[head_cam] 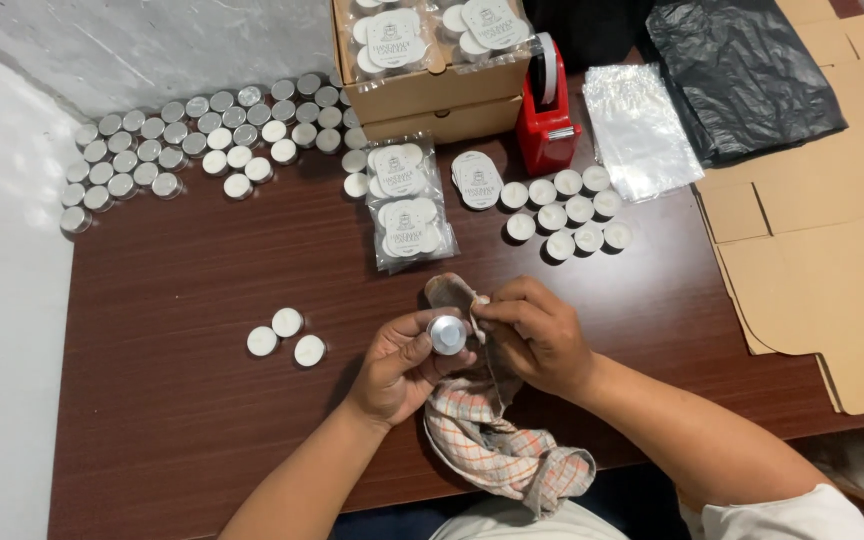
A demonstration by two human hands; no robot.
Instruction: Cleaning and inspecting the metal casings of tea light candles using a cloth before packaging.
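Observation:
My left hand point(399, 366) grips a small tealight candle point(447, 334) with its silver metal bottom turned up toward me. My right hand point(535, 333) pinches a checked orange-and-white cloth point(492, 440) against the candle's side. The cloth hangs from my hands down over the table's near edge. Three white tealights point(286, 336) lie on the dark brown table point(172, 300) just left of my left hand.
Several silver-cupped tealights point(182, 145) fill the far left. Two clear packets of candles point(407, 205) and a group of loose white tealights point(567, 215) lie ahead. A cardboard box point(432, 85), red tape dispenser point(548, 120), clear bags point(640, 130), black bag point(742, 75) and flat cardboard point(822, 250) stand beyond and right.

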